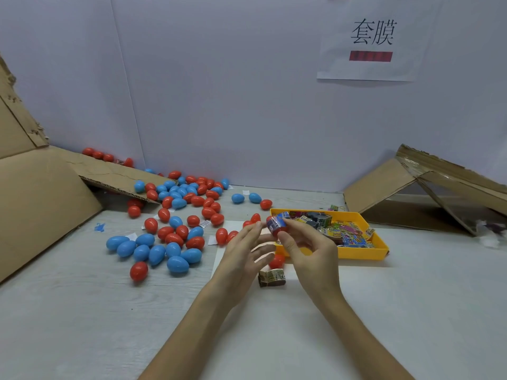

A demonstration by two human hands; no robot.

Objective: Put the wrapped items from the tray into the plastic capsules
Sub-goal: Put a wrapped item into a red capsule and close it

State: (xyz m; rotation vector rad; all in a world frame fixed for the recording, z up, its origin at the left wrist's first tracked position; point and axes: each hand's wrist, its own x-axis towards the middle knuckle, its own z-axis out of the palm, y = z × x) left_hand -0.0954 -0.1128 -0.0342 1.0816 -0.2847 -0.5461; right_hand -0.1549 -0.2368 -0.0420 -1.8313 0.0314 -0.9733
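Observation:
My right hand (307, 250) pinches a red capsule half (277, 227) between thumb and fingers, with a blue wrapped item sticking out of its open end. My left hand (244, 253) is just left of it, fingers spread and holding nothing. Behind my right hand lies the yellow tray (365, 253), filled with several colourful wrapped items (345, 233). Below my hands, another red capsule half (276, 261) rests on the table beside a brown wrapped item (271, 278). Many red and blue egg-shaped capsules (175, 223) are scattered at the left.
A large cardboard sheet (41, 204) leans at the left and a folded cardboard piece (428, 193) at the back right. A white partition wall with a paper sign (370, 39) stands behind. Small white paper slips lie among the capsules.

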